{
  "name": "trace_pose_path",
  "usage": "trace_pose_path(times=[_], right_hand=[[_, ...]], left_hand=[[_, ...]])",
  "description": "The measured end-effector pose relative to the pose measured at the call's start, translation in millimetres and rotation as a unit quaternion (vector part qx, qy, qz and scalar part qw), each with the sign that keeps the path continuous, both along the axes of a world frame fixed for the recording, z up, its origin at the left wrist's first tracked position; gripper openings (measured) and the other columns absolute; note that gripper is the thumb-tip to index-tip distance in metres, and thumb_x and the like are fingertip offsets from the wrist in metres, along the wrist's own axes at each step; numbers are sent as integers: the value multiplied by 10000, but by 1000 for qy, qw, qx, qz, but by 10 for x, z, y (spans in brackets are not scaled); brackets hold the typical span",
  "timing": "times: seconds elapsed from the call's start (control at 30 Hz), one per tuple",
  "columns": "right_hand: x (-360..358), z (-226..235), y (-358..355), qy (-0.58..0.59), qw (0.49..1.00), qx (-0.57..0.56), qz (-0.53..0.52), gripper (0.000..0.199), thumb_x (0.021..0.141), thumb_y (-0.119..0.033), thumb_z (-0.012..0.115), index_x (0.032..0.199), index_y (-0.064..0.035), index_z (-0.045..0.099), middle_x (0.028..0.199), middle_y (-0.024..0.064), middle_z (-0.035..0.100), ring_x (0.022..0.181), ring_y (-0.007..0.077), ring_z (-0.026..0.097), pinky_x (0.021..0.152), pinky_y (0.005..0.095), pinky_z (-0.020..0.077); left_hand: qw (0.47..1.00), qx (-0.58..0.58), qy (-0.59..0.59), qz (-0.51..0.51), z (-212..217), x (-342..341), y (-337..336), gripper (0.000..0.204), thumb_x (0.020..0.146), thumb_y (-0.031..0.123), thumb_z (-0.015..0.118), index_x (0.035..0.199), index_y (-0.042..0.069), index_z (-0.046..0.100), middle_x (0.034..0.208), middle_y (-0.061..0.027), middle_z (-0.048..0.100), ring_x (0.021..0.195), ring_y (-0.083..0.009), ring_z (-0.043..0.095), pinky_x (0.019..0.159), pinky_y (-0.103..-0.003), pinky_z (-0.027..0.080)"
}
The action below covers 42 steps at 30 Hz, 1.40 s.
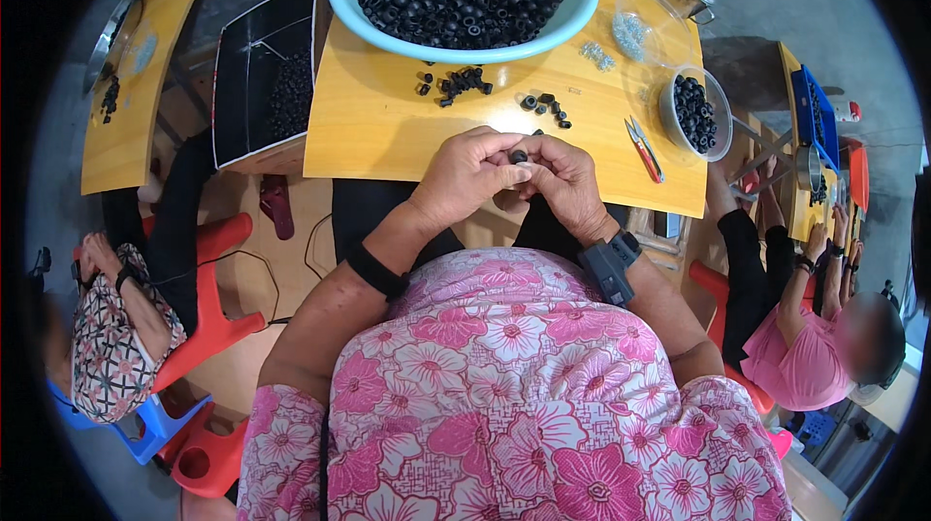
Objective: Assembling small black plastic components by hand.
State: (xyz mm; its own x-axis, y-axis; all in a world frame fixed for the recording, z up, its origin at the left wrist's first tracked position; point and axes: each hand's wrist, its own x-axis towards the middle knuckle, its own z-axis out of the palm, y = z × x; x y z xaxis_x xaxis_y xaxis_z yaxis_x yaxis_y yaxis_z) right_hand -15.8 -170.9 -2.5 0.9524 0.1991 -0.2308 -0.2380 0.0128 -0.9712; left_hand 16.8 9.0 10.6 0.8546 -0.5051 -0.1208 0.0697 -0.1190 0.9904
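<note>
Fingers (497, 142) hold one black piece (519, 157), one basin (464, 56) beyond.

Wears a loose white top (524, 395) printed all over with large pink and white flowers, outlined in deeper red-pink, above a fine maze-like pattern of pink lines, with a left sleeve (281, 443) and a right sleeve (732, 448) in the same cloth. Has a broad, plain black band (376, 272) around the left forearm, and on the right wrist a boxy dark grey-blue device (609, 275) with squared edges and a smaller dark section (626, 247) toward its far right. Shows dark trousers (359, 220) beyond the top's far edge.
</note>
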Motion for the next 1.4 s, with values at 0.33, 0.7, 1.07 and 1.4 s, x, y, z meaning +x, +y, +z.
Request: trace_pose_path(times=[0.33, 0.7, 1.07, 1.4], right_hand=[[57, 7, 33, -27, 999, -30, -13, 203, 896, 5, 501, 1071, 30, 600, 782, 30, 605, 599, 64, 573, 519, 211, 484], [240, 111, -217, 143, 969, 187, 80, 234, 969, -219, 547, 972, 11, 591, 732, 27, 535, 587, 107, 496, 582, 278, 509], [310, 53, -274, 201, 944, 241, 97, 292, 950, -283, 585, 949, 8, 596, 782, 52, 577, 616, 134, 529, 581, 312, 532], [344, 32, -299, 215, 944, 226, 107, 303, 931, -301, 608, 957, 2, 602, 800, 58, 602, 668, 170, 601, 577, 321, 550]], left_hand=[[1000, -6, 20, -6, -74, 67, -17, 340, 853, 104, 701, 1150, -48, 636, 893, -8, 613, 806, -55, 565, 731, -209, 483], [995, -91, 13, 31, -201, 36, -53, 261, 880, 36, 646, 1134, -25, 638, 931, -43, 676, 747, -81, 599, 716, -220, 511], [997, -67, 33, 19, -125, 53, -30, 216, 875, 43, 655, 1078, -31, 661, 900, -47, 688, 776, -77, 618, 695, -218, 523], [995, -77, 58, 7, -144, 77, -7, 223, 869, 33, 658, 1079, -42, 656, 919, -70, 696, 831, -100, 651, 750, -234, 554]])
